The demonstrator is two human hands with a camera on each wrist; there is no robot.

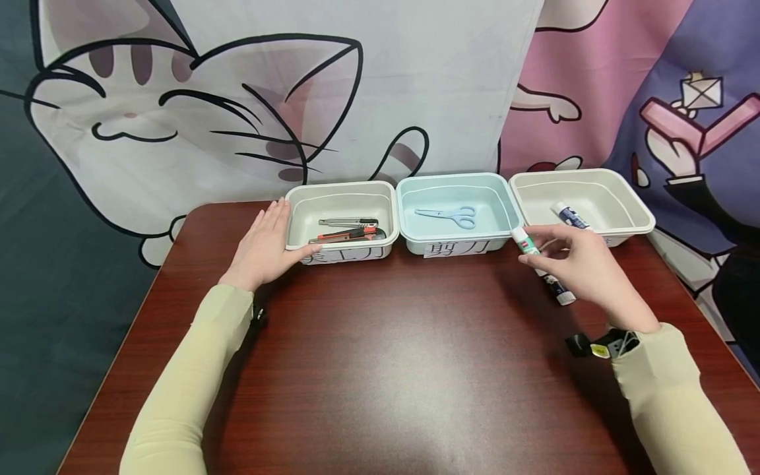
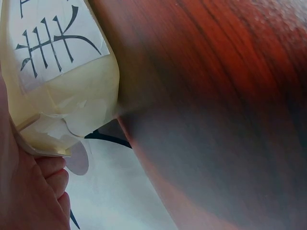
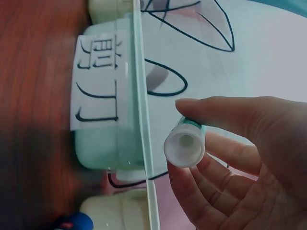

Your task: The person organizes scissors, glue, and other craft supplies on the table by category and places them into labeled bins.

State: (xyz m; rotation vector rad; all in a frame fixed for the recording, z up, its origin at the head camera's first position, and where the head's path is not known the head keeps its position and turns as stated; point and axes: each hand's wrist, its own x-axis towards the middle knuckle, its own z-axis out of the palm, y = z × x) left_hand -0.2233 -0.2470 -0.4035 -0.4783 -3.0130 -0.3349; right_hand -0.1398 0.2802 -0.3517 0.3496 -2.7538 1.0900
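Observation:
My right hand (image 1: 572, 260) pinches a white-and-green glue stick (image 1: 525, 241) between thumb and fingers, held in the air by the corner between the blue and right-hand bins. In the right wrist view, its round white end (image 3: 184, 146) faces the camera. Below that hand, a dark-and-white glue stick (image 1: 558, 289) lies on the table. Another glue stick (image 1: 571, 216), blue and white, is inside the right cream bin (image 1: 629, 204). My left hand (image 1: 261, 244) rests against the left cream bin (image 1: 341, 191), fingers extended along its left side, thumb at the front rim.
Several utility knives (image 1: 350, 232) lie in the left bin. Blue scissors (image 1: 454, 215) lie in the light blue bin (image 1: 410, 231) in the middle. The bins stand side by side at the back of the brown table (image 1: 392, 356), before a printed cloth (image 1: 415, 79).

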